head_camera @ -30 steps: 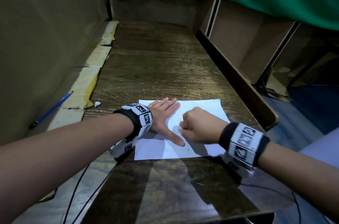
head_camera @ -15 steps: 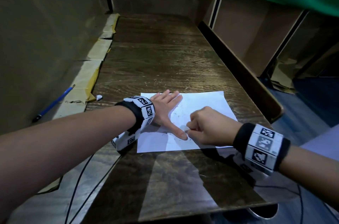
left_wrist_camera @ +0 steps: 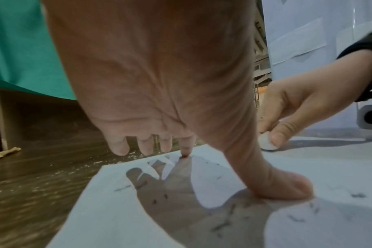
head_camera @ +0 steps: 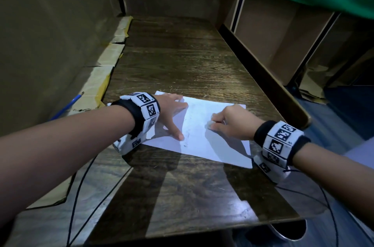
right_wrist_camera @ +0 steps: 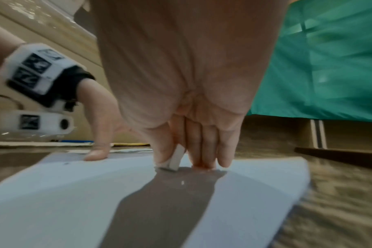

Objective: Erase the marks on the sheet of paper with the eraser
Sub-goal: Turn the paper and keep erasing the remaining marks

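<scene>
Your right hand (head_camera: 229, 123) pinches the small white eraser (head_camera: 209, 124), its end pressed on the sheet of paper (head_camera: 204, 145), long axis tilted upright. The sheet lies flat on the wooden table (head_camera: 182, 64), bearing dark smudges. Your left hand (head_camera: 172, 113) presses it, fingers spread.

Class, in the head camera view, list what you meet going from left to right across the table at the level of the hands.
Blue pencil → left hand → dark marks on the sheet of paper → eraser → right hand.
</scene>
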